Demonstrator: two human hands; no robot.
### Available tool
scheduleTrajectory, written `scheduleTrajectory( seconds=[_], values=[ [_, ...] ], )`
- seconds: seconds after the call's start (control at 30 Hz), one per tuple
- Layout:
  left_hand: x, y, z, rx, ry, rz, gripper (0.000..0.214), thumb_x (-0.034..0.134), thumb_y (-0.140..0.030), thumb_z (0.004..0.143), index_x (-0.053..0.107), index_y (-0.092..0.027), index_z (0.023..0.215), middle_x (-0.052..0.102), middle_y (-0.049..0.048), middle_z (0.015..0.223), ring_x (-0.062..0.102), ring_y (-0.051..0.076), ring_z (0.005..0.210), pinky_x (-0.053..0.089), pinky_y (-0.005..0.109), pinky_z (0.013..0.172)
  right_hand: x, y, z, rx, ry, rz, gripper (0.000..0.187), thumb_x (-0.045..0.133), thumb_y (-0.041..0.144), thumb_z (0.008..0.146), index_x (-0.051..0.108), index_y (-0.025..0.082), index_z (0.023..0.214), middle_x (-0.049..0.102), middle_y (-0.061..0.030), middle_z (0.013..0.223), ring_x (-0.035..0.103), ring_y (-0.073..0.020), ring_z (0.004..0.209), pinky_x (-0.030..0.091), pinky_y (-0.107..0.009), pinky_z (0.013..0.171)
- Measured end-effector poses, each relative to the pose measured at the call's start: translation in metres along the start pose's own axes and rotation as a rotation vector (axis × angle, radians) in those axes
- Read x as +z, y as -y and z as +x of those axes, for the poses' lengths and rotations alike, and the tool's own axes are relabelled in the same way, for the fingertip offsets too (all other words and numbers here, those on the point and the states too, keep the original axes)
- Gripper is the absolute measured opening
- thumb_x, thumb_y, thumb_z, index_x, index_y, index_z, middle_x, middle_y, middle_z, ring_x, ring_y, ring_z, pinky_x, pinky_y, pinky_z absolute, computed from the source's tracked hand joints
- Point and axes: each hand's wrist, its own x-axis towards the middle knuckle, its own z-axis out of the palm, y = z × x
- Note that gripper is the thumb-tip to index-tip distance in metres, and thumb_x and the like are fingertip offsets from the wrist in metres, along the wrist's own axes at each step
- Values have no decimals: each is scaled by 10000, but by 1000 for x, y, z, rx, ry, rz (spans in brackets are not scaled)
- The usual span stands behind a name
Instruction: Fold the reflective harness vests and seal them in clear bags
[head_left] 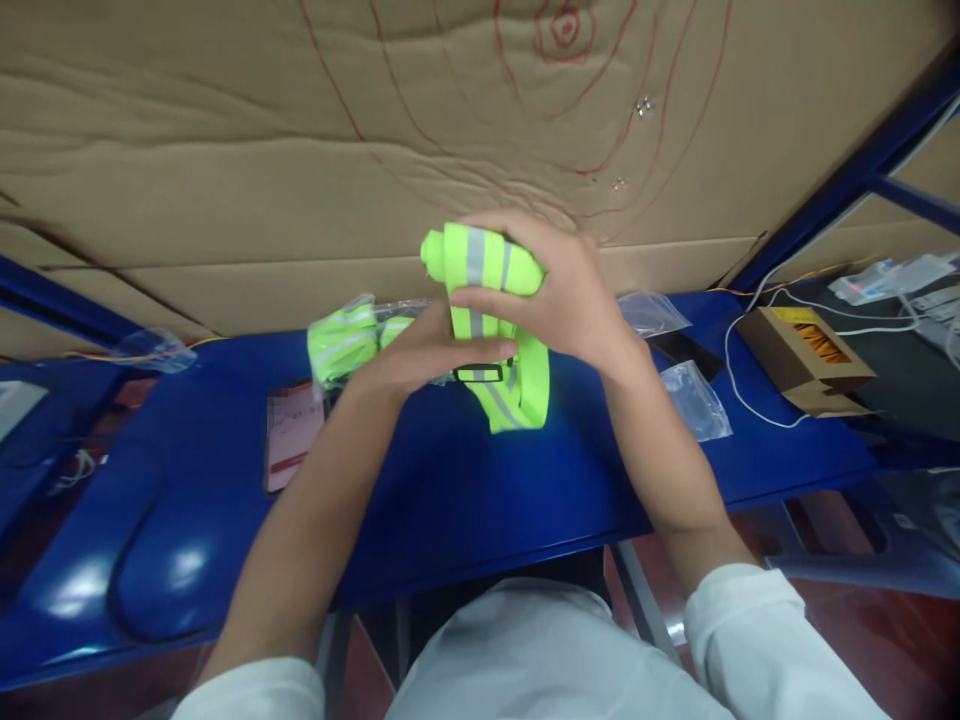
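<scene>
I see my right hand (570,300) wrapped over the rolled top of the reflective band (487,258); my left hand (420,355) grips its lower part by the black buckle; it hangs above the desk (450,500); a bagged band (341,342) lies at its 9 o'clock, a cardboard box (802,365) at 3 o'clock.

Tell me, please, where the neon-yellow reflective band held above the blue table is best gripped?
Probably by the rolled upper part of the band, from the right: it is a compact bundle that a hand can close around, as the right hand does. The left hand pinches near the black buckle; the flat tail below hangs loose and offers less control.
</scene>
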Motion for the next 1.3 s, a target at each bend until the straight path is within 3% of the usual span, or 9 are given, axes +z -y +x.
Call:
scheduleTrajectory(
  seconds=[0.13, 0.33, 0.47, 0.57, 0.73, 0.9, 1.0, 1.2, 1.3],
  values=[
    [13, 7, 0, -135, 44, -71, 653, 969, -303, 655, 736, -228, 1260, 723, 76, 1373, 616, 340, 1370, 535, 466, 1149, 10, 0, 1, -62, 8, 9, 472, 742, 475, 958, 626, 292, 1377, 676, 40, 1451, 608, -178, 1378, 474, -316, 1226],
    [23, 16, 0, -148, 161, -401, 691, 971, -249, 633, 743, -222, 1285, 760, 92, 1300, 678, 354, 1291, 574, 480, 1095, 9, 4, -3, 54, 22, -65, 576, 699, 606, 938, 578, 410, 1467, 583, 53, 1554, 500, -294, 1498, 404, -489, 1306],
    [28, 10, -2, -174, 364, -480, 597, 964, -315, 652, 777, -189, 1204, 786, 130, 1202, 738, 382, 1164, 623, 498, 985, 2, 10, -6, 56, -25, -82, 610, 717, 604, 918, 573, 406, 1477, 597, 4, 1538, 508, -350, 1487, 403, -570, 1292],
    [27, 0, -6, -131, 485, -398, 482, 958, -334, 668, 799, -169, 1093, 788, 134, 1170, 737, 366, 1154, 620, 462, 968, -6, 14, -8, -23, -66, -103, 592, 740, 606, 904, 609, 380, 1435, 641, -27, 1480, 568, -347, 1426, 456, -552, 1247],
    [25, -8, -9, -130, 356, -234, 512, 946, -336, 700, 767, -162, 1148, 781, 119, 1193, 724, 330, 1148, 588, 465, 994, -14, 18, -9, -132, -131, -130, 530, 750, 592, 908, 664, 316, 1353, 721, -44, 1343, 666, -333, 1290, 516, -548, 1152],
    [37, -4, -9, -74, 458, -437, 403, 931, -315, 725, 787, -138, 1057, 794, 117, 1068, 754, 273, 1009, 596, 420, 968, -13, 20, -9, -177, -182, -175, 518, 772, 560, 899, 677, 276, 1321, 743, -72, 1285, 702, -328, 1212, 556, -521, 1078],
    [51, -3, -12, -82, 428, -539, 467, 979, -303, 661, 789, -139, 1054, 794, 106, 1036, 754, 239, 940, 608, 367, 900, -12, 17, -10, -193, -250, -215, 503, 775, 525, 905, 669, 260, 1320, 739, -90, 1274, 694, -329, 1204, 556, -527, 1072],
    [78, 6, -16, -131, 325, -567, 483, 971, -397, 692, 790, -145, 1062, 806, 121, 1112, 761, 270, 1071, 603, 378, 977, -19, 14, -14, -127, -338, -292, 524, 709, 460, 953, 575, 343, 1446, 646, -104, 1424, 585, -394, 1346, 490, -631, 1143],
    [70, 12, -12, -113, 418, -476, 432, 896, -429, 791, 770, -149, 1095, 808, 125, 1111, 774, 278, 1054, 624, 406, 950, -27, 18, -14, -60, -296, -218, 522, 802, 499, 879, 660, 336, 1354, 704, -84, 1340, 656, -371, 1242, 542, -597, 1080]
  ],
)
